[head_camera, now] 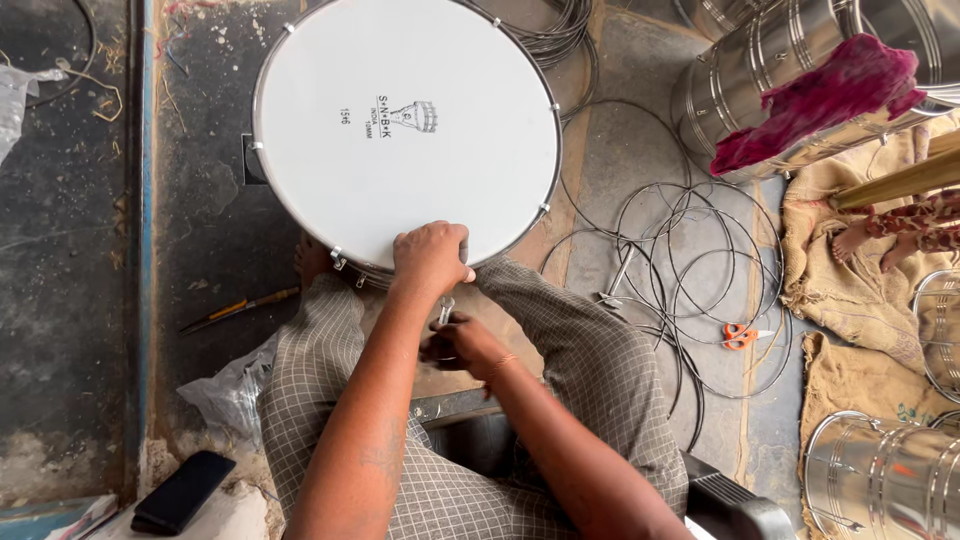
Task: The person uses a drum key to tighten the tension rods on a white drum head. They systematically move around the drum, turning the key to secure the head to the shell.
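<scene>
A big white drum [405, 125] stood on the floor between the person's knees. The left hand [430, 258] pressed down, closed over its near rim. Just below, the right hand [462, 345] gripped a small metal wrench [446, 308].

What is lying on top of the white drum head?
Only the left hand rests on the drum, at its near edge. What is under the palm is covered.

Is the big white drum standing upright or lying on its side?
Upright: the drum shows its full round white head to the camera, and the left hand rests on its rim.
</scene>
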